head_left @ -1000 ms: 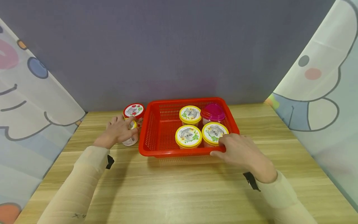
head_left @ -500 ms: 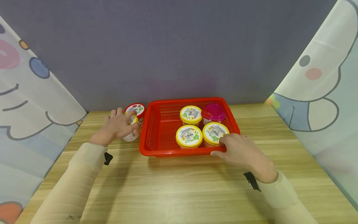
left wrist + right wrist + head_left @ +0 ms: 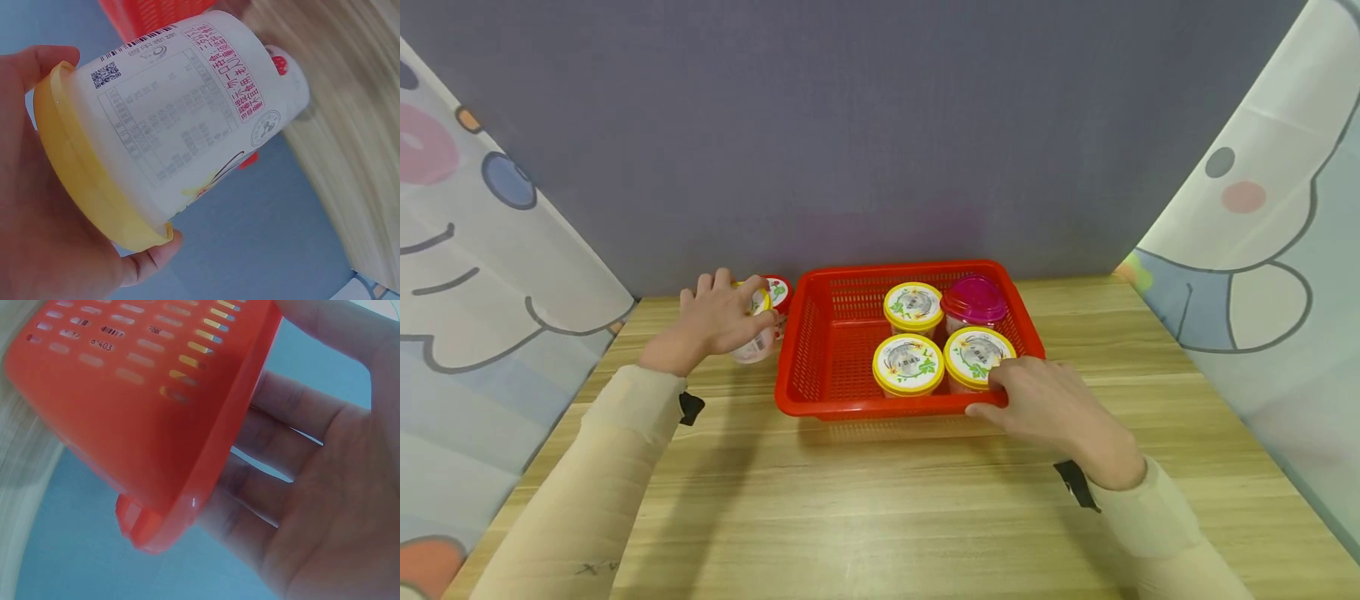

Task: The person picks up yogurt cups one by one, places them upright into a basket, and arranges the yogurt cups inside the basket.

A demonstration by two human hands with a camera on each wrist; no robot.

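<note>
My left hand [image 3: 718,317] grips a white plastic cup by its yellow lid, left of the red basket [image 3: 857,410]. In the left wrist view the cup [image 3: 181,119] shows printed text and a square code; thumb and fingers lie around its lid rim. Behind it stands a red-lidded cup [image 3: 779,292], partly hidden by the hand. At the basket's front right, my right hand [image 3: 1052,408] holds the rim, the thumb on the outer side. The right wrist view shows this slotted wall [image 3: 125,425] from outside, fingers reaching past the rim.
In the basket's right half stand several cups: yellow-lidded cups [image 3: 908,365] and one with a magenta lid [image 3: 973,300]. Its left half shows bare slotted floor [image 3: 853,358]. A grey wall [image 3: 880,133] rises behind the wooden table [image 3: 880,517]; cartoon-printed sheets flank it.
My left hand has shifted slightly away from me with the yellow-lidded cup, covering more of the red-lidded cup. My right hand stays on the basket rim.
</note>
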